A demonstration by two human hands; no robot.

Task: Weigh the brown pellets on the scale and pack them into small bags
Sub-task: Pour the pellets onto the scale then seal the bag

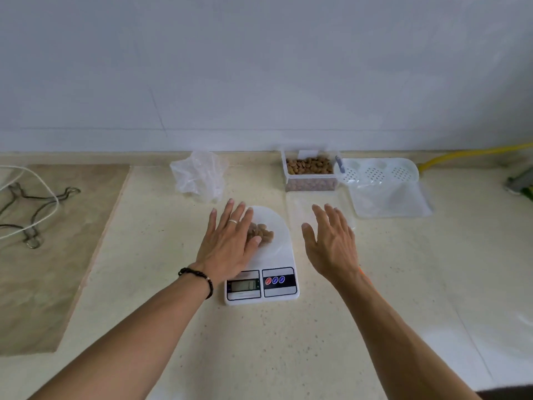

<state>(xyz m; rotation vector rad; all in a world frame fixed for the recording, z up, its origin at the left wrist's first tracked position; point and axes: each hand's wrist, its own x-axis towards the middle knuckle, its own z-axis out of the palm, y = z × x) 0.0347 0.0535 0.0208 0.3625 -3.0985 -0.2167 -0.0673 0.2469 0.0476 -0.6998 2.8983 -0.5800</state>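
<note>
On the white scale (pixel 284 249), a small heap of brown pellets (pixel 264 231) lay ready to be weighed.

Both hands were flat, fingers straight, gripping nothing: the left hand (pixel 227 246) was over the scale's left side, its thumb just beside the heap, probably to gather it; the right hand (pixel 331 241) was over a clear small bag (pixel 300 209) beside the scale, probably the next to be filled. Behind stood the container (pixel 311 171) of pellets, near for refilling. No writing was readable; the scale's display (pixel 243 285) was too small.
</note>
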